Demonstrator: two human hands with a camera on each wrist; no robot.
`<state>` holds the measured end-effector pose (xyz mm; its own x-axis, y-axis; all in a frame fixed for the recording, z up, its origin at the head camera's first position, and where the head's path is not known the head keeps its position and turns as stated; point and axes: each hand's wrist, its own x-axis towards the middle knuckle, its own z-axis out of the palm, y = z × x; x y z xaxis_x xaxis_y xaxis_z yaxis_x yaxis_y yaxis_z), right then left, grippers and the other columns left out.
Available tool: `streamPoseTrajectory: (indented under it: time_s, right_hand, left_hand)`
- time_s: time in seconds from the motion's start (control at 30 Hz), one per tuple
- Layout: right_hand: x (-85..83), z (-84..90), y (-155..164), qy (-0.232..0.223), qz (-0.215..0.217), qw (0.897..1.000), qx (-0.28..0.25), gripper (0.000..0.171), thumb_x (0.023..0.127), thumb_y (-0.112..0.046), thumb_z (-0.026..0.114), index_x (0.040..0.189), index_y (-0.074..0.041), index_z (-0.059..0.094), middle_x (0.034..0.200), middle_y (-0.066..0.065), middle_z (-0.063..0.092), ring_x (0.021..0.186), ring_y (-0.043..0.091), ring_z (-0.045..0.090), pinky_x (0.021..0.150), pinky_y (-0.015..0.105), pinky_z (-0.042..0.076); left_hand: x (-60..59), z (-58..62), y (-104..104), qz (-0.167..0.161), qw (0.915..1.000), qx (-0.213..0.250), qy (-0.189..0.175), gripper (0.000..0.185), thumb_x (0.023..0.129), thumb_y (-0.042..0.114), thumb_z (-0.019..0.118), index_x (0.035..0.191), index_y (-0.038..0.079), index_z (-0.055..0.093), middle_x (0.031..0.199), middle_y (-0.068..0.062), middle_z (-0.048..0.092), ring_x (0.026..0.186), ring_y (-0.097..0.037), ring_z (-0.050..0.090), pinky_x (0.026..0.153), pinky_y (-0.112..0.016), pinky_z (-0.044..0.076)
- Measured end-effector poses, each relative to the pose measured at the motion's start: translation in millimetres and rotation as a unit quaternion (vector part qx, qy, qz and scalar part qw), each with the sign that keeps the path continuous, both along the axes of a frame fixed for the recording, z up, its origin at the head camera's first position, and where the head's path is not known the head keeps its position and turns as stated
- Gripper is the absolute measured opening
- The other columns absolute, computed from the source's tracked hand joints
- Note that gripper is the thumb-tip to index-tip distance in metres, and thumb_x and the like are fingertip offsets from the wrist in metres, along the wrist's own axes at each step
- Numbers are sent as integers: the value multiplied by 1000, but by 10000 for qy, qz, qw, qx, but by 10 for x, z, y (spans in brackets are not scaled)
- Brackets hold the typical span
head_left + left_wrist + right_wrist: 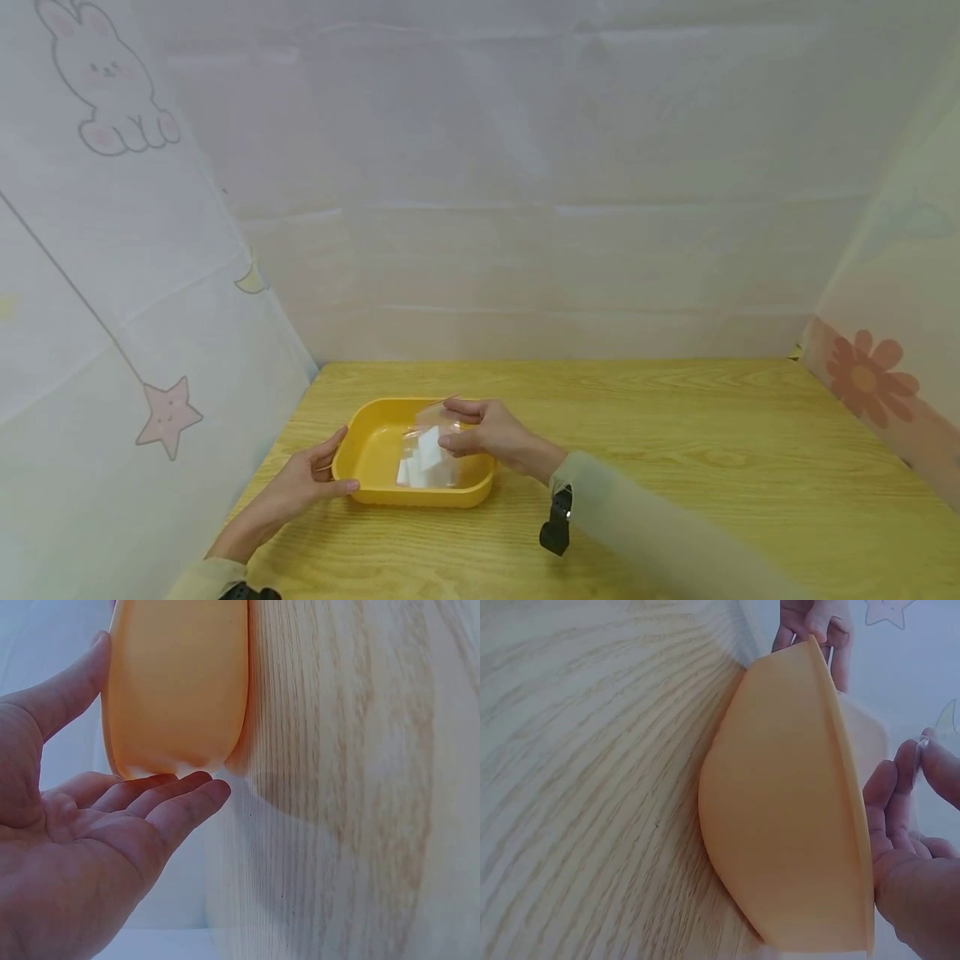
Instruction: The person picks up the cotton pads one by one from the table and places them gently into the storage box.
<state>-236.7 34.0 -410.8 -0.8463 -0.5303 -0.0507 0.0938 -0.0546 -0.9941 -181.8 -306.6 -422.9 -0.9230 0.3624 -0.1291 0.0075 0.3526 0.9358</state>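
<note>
A yellow plastic tray with rounded corners stands on the table. My left hand holds its left end, the thumb on the near rim and the fingers against the end wall. In the left wrist view, the fingers lie fairly straight along the tray's wall. Over the tray's inside, my right hand pinches a clear plastic zip bag between thumb and fingers. White flat square pieces show in the bag. From the right wrist, a bit of clear plastic shows at the pinching fingertips.
The wood-grain table extends to the right of the tray. White printed sheets hang around it: a back sheet, a left one with a pink star, and a right one with a red flower.
</note>
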Motion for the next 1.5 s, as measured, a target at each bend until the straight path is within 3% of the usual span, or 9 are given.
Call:
streamPoseTrajectory:
  time_s: [0.3,0.77,1.13,1.27,1.37,1.5]
  right_hand:
    - [-16,-32,-121,60,200,9998,15,71,95,4,75,158,5,43,165,22,37,100,20,74,90,37,61]
    - [-76,-51,-203,18,218,9993,306,75,92,9,77,159,4,42,162,24,41,87,23,76,87,45,62]
    - [-50,-20,-237,121,163,9963,838,73,87,11,81,153,8,49,155,25,50,85,30,78,77,41,64]
    - [-28,21,-242,265,103,9877,1536,73,84,7,86,150,8,53,147,26,57,81,32,77,76,45,64]
    - [-6,77,-229,566,68,9756,2118,70,84,2,88,146,8,58,143,27,61,79,33,76,75,43,64]
    - [19,159,-167,1024,81,9571,2708,53,85,-4,89,132,9,69,144,24,61,77,31,76,75,40,64]
  left_hand:
    - [10,-1,6,69,10000,-27,-31,98,100,16,77,168,0,9,169,-30,13,146,-51,36,100,-37,56]
    - [-6,-11,4,44,10000,-12,40,97,100,15,77,167,-1,10,169,-30,12,145,-51,39,100,-35,56]
    - [-3,0,3,59,10000,-41,54,98,99,15,78,167,-2,10,170,-29,9,146,-50,36,101,-35,55]
    - [6,-4,5,66,9999,-73,65,97,99,15,78,167,-2,10,169,-30,11,145,-51,38,100,-36,55]
    - [4,-10,4,70,9999,-80,78,98,99,15,78,167,-2,10,169,-29,10,146,-51,36,101,-36,55]
    - [-1,-19,2,71,9999,-55,69,98,99,16,78,167,-1,10,170,-29,10,147,-50,35,102,-36,55]
